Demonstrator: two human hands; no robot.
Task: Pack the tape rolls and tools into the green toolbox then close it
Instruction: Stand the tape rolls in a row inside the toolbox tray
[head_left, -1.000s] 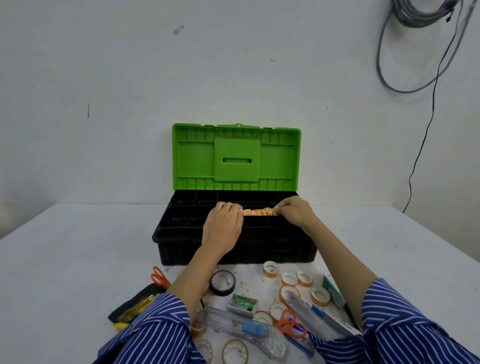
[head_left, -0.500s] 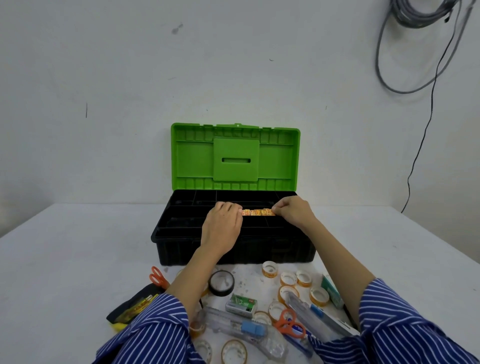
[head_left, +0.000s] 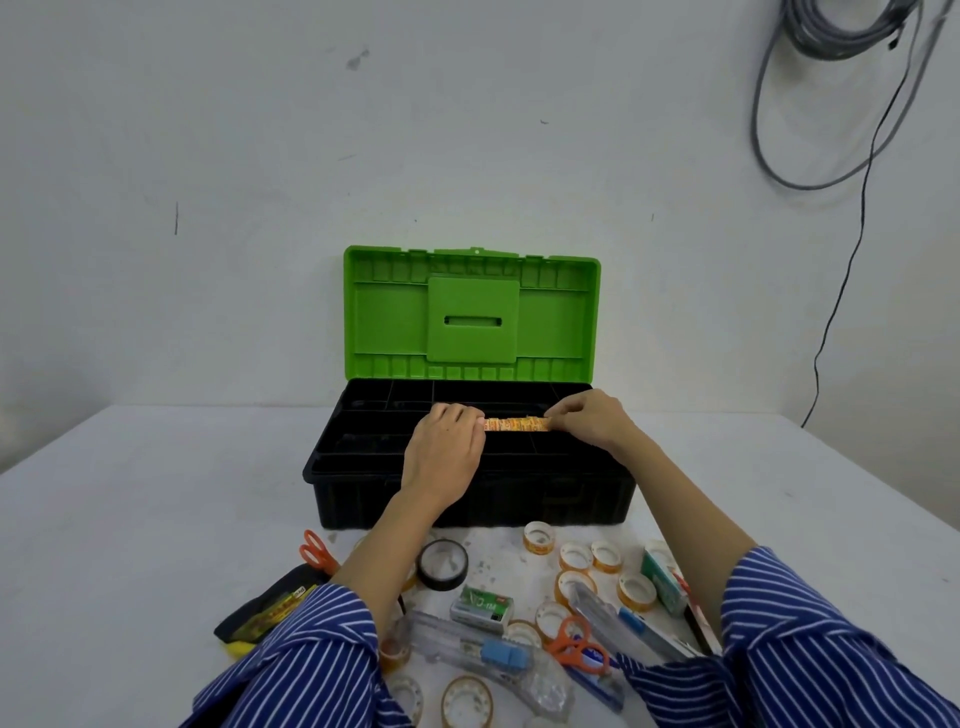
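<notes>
**Seating the orange strip in the tray**

Nearest the camera, most of the load waits on the white table (head_left: 130, 545): clear tape rolls (head_left: 574, 557), a black tape roll (head_left: 442, 565), orange-handled scissors (head_left: 575, 638), a second pair (head_left: 317, 552), a staple box (head_left: 481, 606) and clear plastic cases (head_left: 467, 649). Packing looks barely begun.

Beyond them the green toolbox (head_left: 471, 312) stands open, lid upright, its black divided tray (head_left: 363, 441) facing up. Over the tray's middle, both hands hold a long orange patterned strip (head_left: 515, 425), possibly a stack of small tape rolls, though it is too small to be sure. The left hand (head_left: 444, 452) curls its fingers over the strip's left end; the right hand (head_left: 589, 423) pinches the right end.

To do this well, keep the strip level and parallel to the dividers, lower both ends together into one long compartment, and let go only once it lies flat below the rim, so the lid can close later.
</notes>
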